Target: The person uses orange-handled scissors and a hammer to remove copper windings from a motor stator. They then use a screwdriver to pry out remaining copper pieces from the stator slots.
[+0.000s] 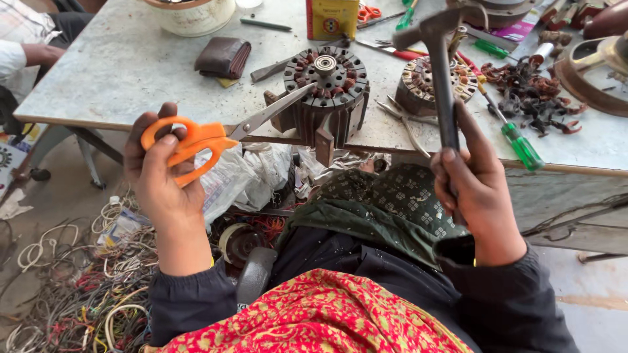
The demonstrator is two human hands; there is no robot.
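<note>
Left hand grips orange-handled scissors, their tips wedged against the motor stator at the table edge, while the right hand clenches a raised hammer; a glancing blow could skid the blades toward the fingers.

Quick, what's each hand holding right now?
Left hand: closed on the orange-handled scissors, blades at the motor stator.
Right hand: closed around the raised hammer.

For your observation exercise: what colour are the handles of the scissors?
Orange: the scissors in the left hand show clearly in the head view.
</note>
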